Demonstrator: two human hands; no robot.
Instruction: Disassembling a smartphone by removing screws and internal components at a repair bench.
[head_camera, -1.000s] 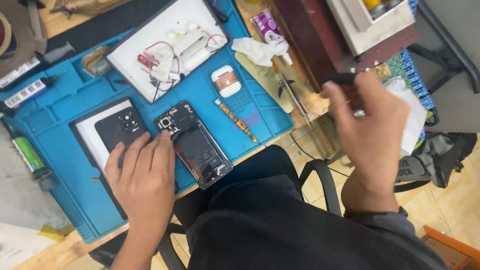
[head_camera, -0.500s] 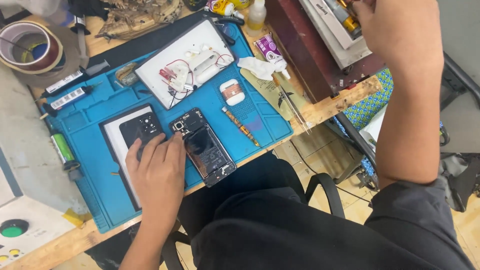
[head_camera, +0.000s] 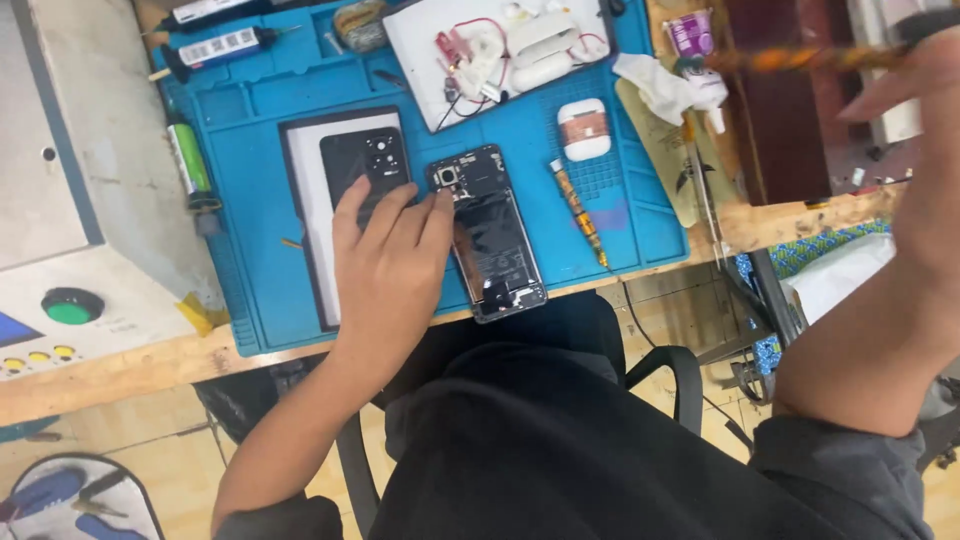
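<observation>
Two hands in view, doing different things. Left hand (head_camera: 395, 265) lies flat with its fingers spread, near the front edge of the table (head_camera: 110, 375), on the blue work mat (head_camera: 250, 150). Its fingertips touch the left side of the opened phone (head_camera: 488, 232), which lies with its insides up, lower end right at the mat's front edge. The palm also covers part of the black back cover (head_camera: 358, 160), which sits on a white sheet just left of the phone.

Right hand (head_camera: 925, 110) is raised over the right end of the table, blurred, closed around a long brown-handled tool (head_camera: 800, 58) that pokes out to the left. Can't make out the tip.

Around the phone: a small tube (head_camera: 578, 210) with orange bands lies just right of it on the mat, a white earbud case (head_camera: 583, 128) wrapped with brown tape sits past that toward the back, and a white tray (head_camera: 500, 50) with red wires and small parts is at the back edge. A green-and-black pen-like tool (head_camera: 190, 165) lies along the mat's left edge, next to a grey machine (head_camera: 60, 200) with a green button. Crumpled white tissue (head_camera: 655, 85) near the back right corner of the mat.
</observation>
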